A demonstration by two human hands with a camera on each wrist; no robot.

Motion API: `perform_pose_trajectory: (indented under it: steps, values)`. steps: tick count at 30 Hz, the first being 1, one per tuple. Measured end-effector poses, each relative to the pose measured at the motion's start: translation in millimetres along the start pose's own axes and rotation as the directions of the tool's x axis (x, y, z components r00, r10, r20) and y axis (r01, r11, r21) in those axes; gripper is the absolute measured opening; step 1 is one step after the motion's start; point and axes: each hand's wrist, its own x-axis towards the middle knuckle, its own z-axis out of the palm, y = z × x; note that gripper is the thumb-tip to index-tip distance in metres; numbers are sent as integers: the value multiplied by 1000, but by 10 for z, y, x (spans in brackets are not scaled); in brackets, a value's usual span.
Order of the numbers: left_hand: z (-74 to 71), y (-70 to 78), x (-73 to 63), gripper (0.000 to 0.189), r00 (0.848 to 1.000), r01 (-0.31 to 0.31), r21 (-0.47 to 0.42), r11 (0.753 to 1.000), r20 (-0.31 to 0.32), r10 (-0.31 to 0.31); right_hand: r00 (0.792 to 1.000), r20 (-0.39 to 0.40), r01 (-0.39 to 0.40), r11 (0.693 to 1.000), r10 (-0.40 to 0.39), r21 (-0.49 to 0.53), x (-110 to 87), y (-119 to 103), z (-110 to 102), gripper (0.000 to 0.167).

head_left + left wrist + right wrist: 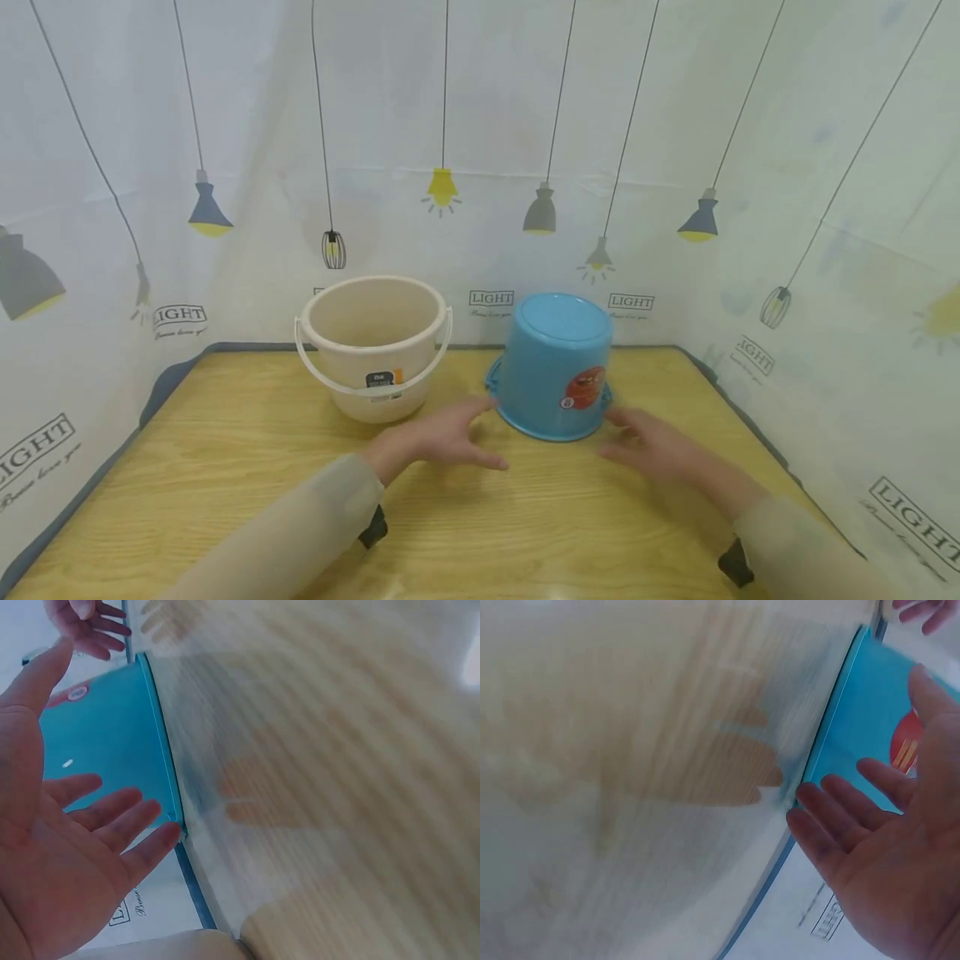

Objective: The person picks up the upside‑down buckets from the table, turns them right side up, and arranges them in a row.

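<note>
A blue bucket stands upside down on the wooden table, its base facing up and a red round label on its front. Just left of the bucket is my left hand, fingers spread and thumb apart, palm turned toward it. My right hand is at the bucket's lower right, fingers extended, slightly blurred. Both wrist views show bare palms, with fingertips close to the blue rim near the tabletop. Behind my left hand a cream bucket stands upright, its white handle hanging across the front.
The wooden table reaches back to a white cloth wall printed with hanging lamps and "LIGHT" lettering. More of that cloth encloses the left and right sides. A dark blue edge runs along the table's border.
</note>
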Motion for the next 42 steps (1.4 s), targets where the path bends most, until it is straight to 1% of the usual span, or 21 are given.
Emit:
perform_pose_trajectory:
  steps: [4, 8, 11, 14, 17, 19, 21, 24, 27, 30, 34, 38, 42]
  values:
    - [-36, -53, 160, 111, 1000, 22, 16, 1000, -4, -22, 1000, 13, -16, 999, 17, -50, 93, 84, -71, 86]
    - [-69, -98, 300, 112, 996, 93, 13, 996, -4, -93, 999, 19, -43, 996, 45, -80, 197, 144, -127, 93]
    - [-91, -126, 393, 113, 991, 136, 1, 991, -19, -136, 997, 26, -67, 994, 69, -84, 278, 184, -150, 98]
    - [-112, -163, 490, 113, 989, 142, -17, 990, -32, -143, 996, 37, -78, 992, 82, -95, 359, 220, -159, 104]
    - [-126, -202, 584, 113, 990, 140, -59, 988, -23, -142, 994, 44, -95, 990, 100, -106, 435, 237, -163, 111]
    - [-133, -223, 639, 114, 988, 152, -70, 986, -15, -154, 992, 49, -108, 988, 114, -113, 479, 237, -165, 117]
    - [-140, -236, 681, 116, 984, 177, -58, 983, -8, -178, 990, 55, -123, 985, 130, -121, 518, 229, -162, 121]
    - [-151, -247, 720, 119, 976, 218, -39, 975, -3, -219, 986, 68, -144, 981, 154, -132, 560, 205, -158, 126]
    - [-157, -256, 747, 119, 971, 240, -47, 970, 0, -240, 982, 79, -161, 976, 174, -144, 589, 182, -167, 130]
    - [-142, -275, 774, 117, 967, 253, -51, 966, -6, -254, 978, 90, -172, 971, 188, -168, 616, 171, -175, 132]
    - [-121, -268, 803, 112, 963, 268, -8, 963, -26, -268, 975, 100, -177, 965, 199, -195, 654, 166, -180, 133]
    - [-123, -239, 808, 110, 957, 288, 26, 957, -37, -287, 974, 111, -174, 966, 198, -189, 695, 157, -173, 132]
    - [-118, -238, 801, 110, 956, 291, -1, 957, -31, -291, 973, 136, -165, 973, 187, -162, 719, 152, -158, 131]
